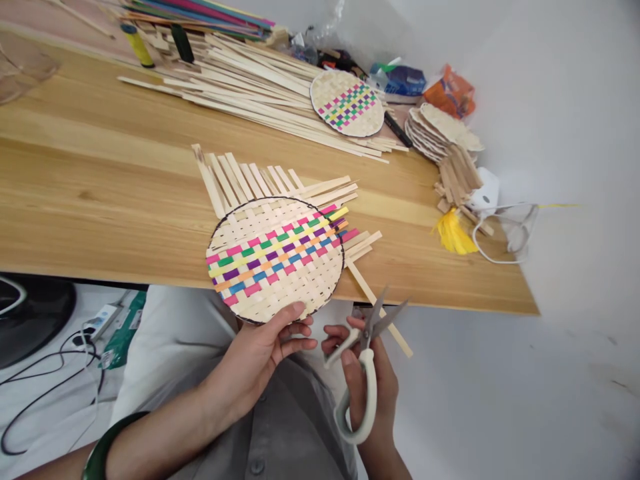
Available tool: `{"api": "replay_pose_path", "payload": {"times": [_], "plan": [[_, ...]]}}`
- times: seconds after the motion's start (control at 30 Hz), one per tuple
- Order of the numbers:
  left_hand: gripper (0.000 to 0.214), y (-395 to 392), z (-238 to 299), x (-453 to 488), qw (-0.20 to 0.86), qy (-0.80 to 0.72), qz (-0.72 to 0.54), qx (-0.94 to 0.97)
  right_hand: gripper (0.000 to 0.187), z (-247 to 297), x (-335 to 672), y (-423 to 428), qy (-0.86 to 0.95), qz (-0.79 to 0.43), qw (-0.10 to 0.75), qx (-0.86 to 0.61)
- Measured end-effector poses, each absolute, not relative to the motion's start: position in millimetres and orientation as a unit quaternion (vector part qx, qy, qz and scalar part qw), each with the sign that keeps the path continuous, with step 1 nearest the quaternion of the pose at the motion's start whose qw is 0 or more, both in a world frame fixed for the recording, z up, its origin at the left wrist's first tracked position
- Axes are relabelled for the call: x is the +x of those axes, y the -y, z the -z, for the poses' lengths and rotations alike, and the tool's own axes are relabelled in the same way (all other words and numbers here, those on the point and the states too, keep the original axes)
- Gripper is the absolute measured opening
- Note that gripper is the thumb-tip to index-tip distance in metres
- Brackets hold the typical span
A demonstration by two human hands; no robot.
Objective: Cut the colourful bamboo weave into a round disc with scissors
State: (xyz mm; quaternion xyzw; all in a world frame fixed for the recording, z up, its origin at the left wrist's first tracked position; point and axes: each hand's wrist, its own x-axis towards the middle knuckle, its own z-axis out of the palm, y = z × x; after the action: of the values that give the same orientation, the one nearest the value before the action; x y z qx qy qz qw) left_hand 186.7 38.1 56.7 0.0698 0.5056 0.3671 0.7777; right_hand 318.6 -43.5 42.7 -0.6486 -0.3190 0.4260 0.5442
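Note:
My left hand (273, 340) pinches the lower edge of a round woven fan (280, 267), thumb on top and fingers beneath. Coloured strips in pink, green, yellow, purple, orange and blue run across its middle, and a dark outline rings it. Strip ends stick out past the outline at the upper edge and the right side; the left and lower edges look trimmed. Fingers through the handles, my right hand (370, 380) holds a pair of white-handled scissors (370, 353) with the blades parted. One long pale strip (367, 290) slants down from the fan's right side behind the blades.
Loose pale strips (260, 93) lie along the back of the table (125, 187). A second woven disc (347, 103) rests on them. Stacked discs (440, 130), an orange packet (450, 92), a yellow tassel (455, 232) and a white cable (500, 260) are at the right.

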Motion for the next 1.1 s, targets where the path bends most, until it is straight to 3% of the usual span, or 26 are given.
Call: {"api": "replay_pose_path", "payload": {"times": [0.4, 0.73, 1.1], "plan": [[0.007, -41, -59, 188, 0.797, -0.485, -0.355, 0.062, 0.029, -48, 315, 16, 0.281, -0.466, 0.603, -0.584], [0.016, -45, -60, 182, 0.78, -0.509, -0.359, 0.061, 0.027, -49, 325, 27, 0.363, -0.447, 0.542, -0.612], [0.025, -49, -59, 175, 0.761, -0.527, -0.361, 0.115, 0.026, -51, 320, 32, 0.33, -0.457, 0.525, -0.638]]}}
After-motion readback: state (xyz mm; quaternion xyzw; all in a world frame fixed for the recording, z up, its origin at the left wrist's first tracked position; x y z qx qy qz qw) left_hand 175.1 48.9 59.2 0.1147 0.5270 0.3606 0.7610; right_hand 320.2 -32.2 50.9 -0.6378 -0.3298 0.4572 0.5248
